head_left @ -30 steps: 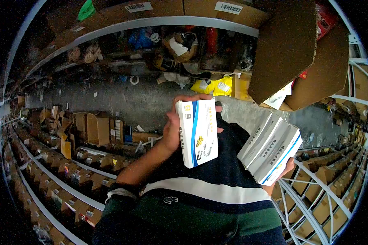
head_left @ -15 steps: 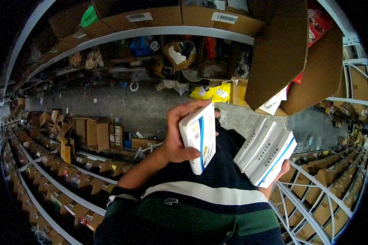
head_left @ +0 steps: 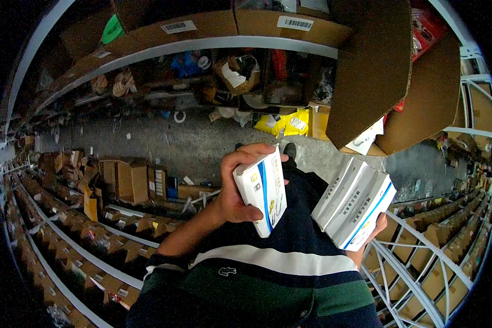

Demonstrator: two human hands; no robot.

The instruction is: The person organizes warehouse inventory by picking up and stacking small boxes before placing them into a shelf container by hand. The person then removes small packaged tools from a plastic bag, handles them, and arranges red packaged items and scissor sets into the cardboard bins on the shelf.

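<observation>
Left: shelf bins [head_left: 44, 213] fade into shadow, their contents indistinct. Centre: the left hand [head_left: 235, 188] is closed around a tilted white box [head_left: 267, 191], thumb near, fingers far; open floor [head_left: 197, 123] extends beyond it. Right: the right hand [head_left: 378, 226], largely hidden, grips two adjoining white cartons [head_left: 361, 210] near their right edge; a cardboard box [head_left: 369, 65], cut off above, stands beyond.
</observation>
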